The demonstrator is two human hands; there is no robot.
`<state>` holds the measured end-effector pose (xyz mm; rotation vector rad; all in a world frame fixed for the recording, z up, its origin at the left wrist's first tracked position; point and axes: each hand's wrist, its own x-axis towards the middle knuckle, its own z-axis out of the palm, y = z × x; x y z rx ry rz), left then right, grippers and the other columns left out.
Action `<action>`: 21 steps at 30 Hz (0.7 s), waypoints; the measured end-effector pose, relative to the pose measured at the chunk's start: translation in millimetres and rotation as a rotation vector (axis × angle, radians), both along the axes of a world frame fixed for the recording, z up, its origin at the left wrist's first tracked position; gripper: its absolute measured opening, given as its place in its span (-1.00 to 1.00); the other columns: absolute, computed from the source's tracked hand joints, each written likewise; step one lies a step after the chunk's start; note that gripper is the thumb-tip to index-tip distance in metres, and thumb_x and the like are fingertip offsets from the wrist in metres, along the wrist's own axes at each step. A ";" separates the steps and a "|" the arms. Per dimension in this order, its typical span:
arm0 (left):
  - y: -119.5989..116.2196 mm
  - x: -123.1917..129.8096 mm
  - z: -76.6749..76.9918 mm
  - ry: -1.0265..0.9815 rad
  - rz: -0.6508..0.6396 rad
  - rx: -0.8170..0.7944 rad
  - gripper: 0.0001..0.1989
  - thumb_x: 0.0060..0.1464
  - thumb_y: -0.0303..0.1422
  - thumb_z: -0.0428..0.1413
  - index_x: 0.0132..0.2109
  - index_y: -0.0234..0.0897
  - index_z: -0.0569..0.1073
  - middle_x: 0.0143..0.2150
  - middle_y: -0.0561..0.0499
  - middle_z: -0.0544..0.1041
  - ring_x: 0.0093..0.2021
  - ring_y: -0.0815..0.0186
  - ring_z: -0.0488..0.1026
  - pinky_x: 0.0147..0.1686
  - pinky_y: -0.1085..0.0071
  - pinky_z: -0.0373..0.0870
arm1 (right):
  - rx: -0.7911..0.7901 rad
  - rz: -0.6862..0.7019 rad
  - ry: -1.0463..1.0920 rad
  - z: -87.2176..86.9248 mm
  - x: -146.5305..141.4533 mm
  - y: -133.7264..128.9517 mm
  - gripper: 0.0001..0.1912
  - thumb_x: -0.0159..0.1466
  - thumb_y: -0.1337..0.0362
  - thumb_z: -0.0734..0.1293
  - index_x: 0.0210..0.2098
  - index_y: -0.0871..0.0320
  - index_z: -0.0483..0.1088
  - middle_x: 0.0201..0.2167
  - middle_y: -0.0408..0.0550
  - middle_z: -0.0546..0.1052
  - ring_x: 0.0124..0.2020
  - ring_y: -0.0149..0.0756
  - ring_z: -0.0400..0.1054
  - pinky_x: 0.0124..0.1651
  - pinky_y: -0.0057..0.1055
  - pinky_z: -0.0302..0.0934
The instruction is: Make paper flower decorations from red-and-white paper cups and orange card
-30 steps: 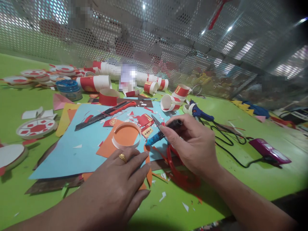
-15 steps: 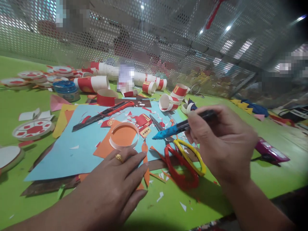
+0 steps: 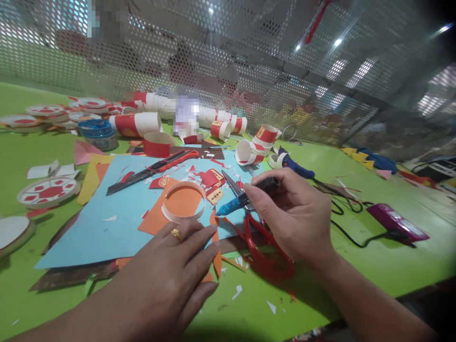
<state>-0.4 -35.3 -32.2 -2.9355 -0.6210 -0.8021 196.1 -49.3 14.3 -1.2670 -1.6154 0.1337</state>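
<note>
My left hand [image 3: 171, 266], a gold ring on one finger, lies with its fingers stretched out, fingertips resting on a narrow leaf-shaped orange paper strip [image 3: 217, 259]. A marker pen [image 3: 233, 205], blue in front and black behind, is pinched in my right hand [image 3: 299, 223]. Its tip is at the upper end of the orange strip; whether it touches cannot be made out. Under my right hand lie scissors [image 3: 251, 247], whose red handle shows while the other handle is hidden. A white paper ring [image 3: 183, 219] sits on an orange sheet [image 3: 149, 221] by my left fingers.
Light blue paper [image 3: 96, 232] carries a box cutter [image 3: 153, 170] and red scraps. Behind stand cut paper cups [image 3: 137, 124] and a blue-lidded jar [image 3: 96, 135]. To the right are a glue gun [image 3: 295, 166], its cable and a purple device [image 3: 395, 223]. Decorated discs [image 3: 48, 192] lie left.
My right hand has moved left with the marker pen, bringing its tip to the orange strip. The glue gun now shows, and the yellow scissor handle is covered. My left hand stays put.
</note>
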 end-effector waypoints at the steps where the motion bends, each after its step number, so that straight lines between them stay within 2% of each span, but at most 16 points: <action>1: -0.3 0.1 -0.4 -0.002 -0.001 -0.001 -0.69 0.18 -0.26 0.00 -0.06 -0.30 0.52 -0.04 -0.07 0.57 -0.08 0.07 0.46 -0.07 0.10 0.36 | 0.005 0.002 0.001 0.0 -0.2 0.0 -0.93 0.19 0.36 0.38 -0.38 0.14 0.37 -0.52 -0.25 0.48 -0.57 -0.55 0.34 -0.52 -0.63 0.26; 9: -3.9 -0.3 2.2 0.049 0.013 -0.019 -0.69 0.20 -0.27 -0.03 -0.07 -0.32 0.51 -0.03 -0.10 0.56 -0.08 0.07 0.45 -0.04 0.09 0.35 | 0.021 -0.009 0.059 4.1 2.7 -0.1 -0.95 0.20 0.35 0.37 -0.37 0.17 0.39 -0.53 -0.24 0.44 -0.57 -0.55 0.30 -0.51 -0.61 0.23; 14: -7.7 -3.3 4.3 0.111 0.035 -0.131 -0.69 0.19 -0.26 0.00 -0.01 -0.30 0.46 0.06 -0.14 0.50 0.04 0.02 0.37 0.05 0.02 0.27 | 0.031 -0.018 0.216 10.0 8.9 3.5 -0.91 0.19 0.29 0.37 -0.37 0.17 0.39 -0.56 -0.22 0.36 -0.61 -0.50 0.22 -0.57 -0.51 0.17; 18: -10.5 -4.7 7.0 0.079 0.039 -0.189 -0.66 0.18 -0.28 0.00 0.06 -0.29 0.39 0.07 -0.16 0.47 0.05 0.04 0.35 0.06 0.02 0.25 | 0.022 0.031 0.301 34.2 2.6 7.5 -0.89 0.20 0.26 0.36 -0.39 0.17 0.37 -0.65 -0.27 0.28 -0.66 -0.49 0.18 -0.61 -0.49 0.12; 21: -11.0 -5.5 8.5 0.062 -0.010 -0.188 -0.70 0.18 -0.30 0.00 0.03 -0.25 0.39 -0.03 -0.13 0.51 -0.01 0.11 0.39 0.06 0.06 0.24 | 0.033 0.090 0.207 63.3 -16.1 13.7 -0.88 0.20 0.26 0.36 -0.41 0.18 0.38 -0.64 -0.24 0.31 -0.65 -0.49 0.19 -0.60 -0.49 0.12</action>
